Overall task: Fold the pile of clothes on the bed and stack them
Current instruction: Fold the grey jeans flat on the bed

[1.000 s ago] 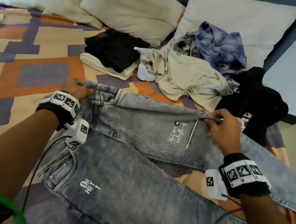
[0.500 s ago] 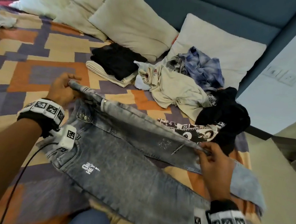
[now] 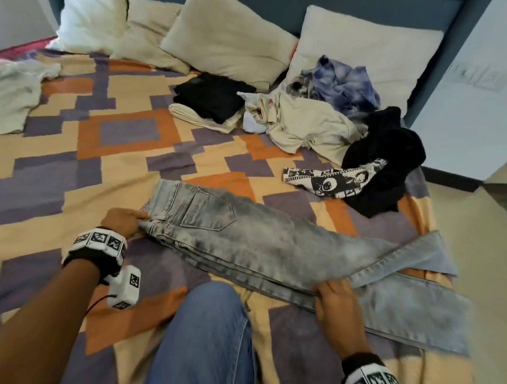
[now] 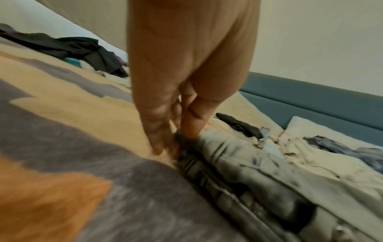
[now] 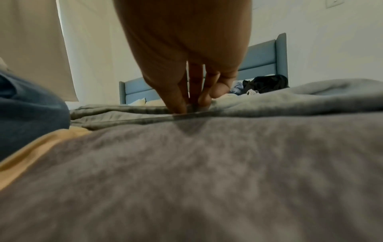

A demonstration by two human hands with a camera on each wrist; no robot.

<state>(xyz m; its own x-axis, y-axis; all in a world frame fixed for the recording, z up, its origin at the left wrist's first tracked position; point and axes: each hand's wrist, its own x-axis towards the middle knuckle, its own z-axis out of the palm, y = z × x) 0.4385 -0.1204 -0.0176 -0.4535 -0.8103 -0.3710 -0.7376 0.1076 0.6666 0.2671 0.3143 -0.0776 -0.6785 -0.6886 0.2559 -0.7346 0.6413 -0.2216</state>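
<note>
the grey washed jeans (image 3: 259, 239) lay folded lengthwise on the patterned bedspread (image 3: 60, 171), one leg over the other, back pocket up, waistband toward the left and the leg ends running off to the right, where the lower hems were smeared by blur. the left hand (image 3: 122, 221) pinched the waistband corner of the jeans, thumb and fingertips closed on the denim; in the left wrist view the left hand (image 4: 178, 91) showed its fingers pointing down into the waistband folds, though the very tips were blurred. the right hand (image 3: 336, 300) gripped the near edge of the jeans at about the knee, fingers tucked over the stacked seams; from the right wrist view the right hand (image 5: 186, 73) had its fingertips buried in the fabric, so how many layers it held could not be told.

beyond the jeans, a folded stack (image 3: 211, 103) with a black garment on a cream one sat toward the pillows (image 3: 231, 36). just right of that stack lay the unfolded pile: a cream shirt (image 3: 309, 125), a blue tie-dye piece (image 3: 341, 85) and a black garment (image 3: 387, 152) with a black-and-white printed panel. a pale garment (image 3: 5, 97) lay far left of the jeans, cut off by the frame edge. the person's knee in blue denim (image 3: 205, 337) rested just nearer than the jeans.
</note>
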